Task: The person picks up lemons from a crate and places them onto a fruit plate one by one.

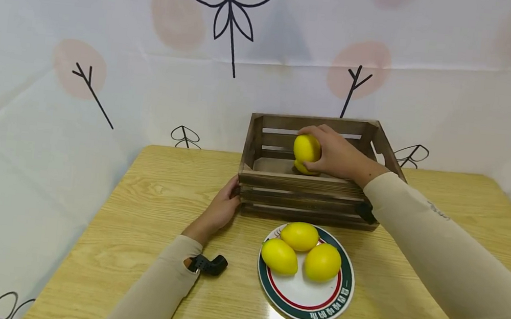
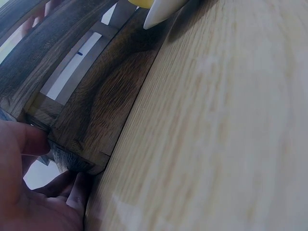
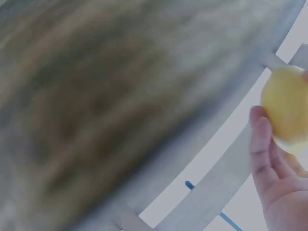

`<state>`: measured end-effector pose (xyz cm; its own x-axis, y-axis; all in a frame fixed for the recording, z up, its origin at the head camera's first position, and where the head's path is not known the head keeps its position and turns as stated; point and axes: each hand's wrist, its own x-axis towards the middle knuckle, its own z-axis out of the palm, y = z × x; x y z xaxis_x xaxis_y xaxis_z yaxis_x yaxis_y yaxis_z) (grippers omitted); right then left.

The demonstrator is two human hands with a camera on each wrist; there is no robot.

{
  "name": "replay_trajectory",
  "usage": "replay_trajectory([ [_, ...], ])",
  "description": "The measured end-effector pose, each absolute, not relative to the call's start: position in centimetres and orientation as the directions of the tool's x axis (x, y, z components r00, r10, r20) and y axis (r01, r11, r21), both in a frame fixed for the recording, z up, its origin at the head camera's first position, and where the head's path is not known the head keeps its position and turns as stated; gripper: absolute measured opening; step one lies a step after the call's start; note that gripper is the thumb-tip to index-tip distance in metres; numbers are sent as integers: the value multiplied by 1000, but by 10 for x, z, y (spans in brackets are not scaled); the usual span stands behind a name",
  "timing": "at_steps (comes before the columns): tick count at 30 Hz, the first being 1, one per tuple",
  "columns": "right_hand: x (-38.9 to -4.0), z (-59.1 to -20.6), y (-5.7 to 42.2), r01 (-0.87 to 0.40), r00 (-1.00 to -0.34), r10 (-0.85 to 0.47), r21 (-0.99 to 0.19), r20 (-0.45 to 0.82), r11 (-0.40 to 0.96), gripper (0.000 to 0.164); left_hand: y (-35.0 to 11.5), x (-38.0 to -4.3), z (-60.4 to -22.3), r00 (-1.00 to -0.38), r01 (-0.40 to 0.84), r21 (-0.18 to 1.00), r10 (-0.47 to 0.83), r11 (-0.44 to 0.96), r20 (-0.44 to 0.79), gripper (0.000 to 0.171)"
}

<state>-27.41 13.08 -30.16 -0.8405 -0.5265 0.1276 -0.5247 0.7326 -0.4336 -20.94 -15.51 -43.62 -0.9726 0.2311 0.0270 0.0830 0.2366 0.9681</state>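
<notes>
A slatted brown wooden crate (image 1: 299,185) stands on the table. Over its inside, my right hand (image 1: 336,154) holds a yellow lemon (image 1: 306,148) between thumb and fingers; the same lemon (image 3: 286,106) shows at the edge of the right wrist view. Just below it, a second lemon (image 1: 302,168) is partly hidden inside the crate. My left hand (image 1: 219,210) grips the crate's near left corner, its thumb and fingers on either side of that corner in the left wrist view. In front of the crate, three lemons (image 1: 322,262) lie on a round plate (image 1: 300,314).
The plate has a dark green rim and a red ring, and sits close to the crate's front. Under everything is a light wooden table (image 1: 138,230). Behind it hangs a pale cloth (image 1: 280,90) with printed flowers and twigs.
</notes>
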Motion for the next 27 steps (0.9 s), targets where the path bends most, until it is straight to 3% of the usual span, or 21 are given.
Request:
replay_trajectory([
  [11,-251,-291,137,-606,-793,-500,-366,348,706,71,-155,-213,-438,-973,84,970,230,226,31,63],
  [20,-221,-297,141,-740,-637,-503,-279,585,612,77,-157,-213,-437,-977,83,965,212,250,29,63],
  [27,-197,-306,141,-769,-587,-496,-249,640,589,80,-158,-213,-439,-973,84,964,229,251,25,65],
])
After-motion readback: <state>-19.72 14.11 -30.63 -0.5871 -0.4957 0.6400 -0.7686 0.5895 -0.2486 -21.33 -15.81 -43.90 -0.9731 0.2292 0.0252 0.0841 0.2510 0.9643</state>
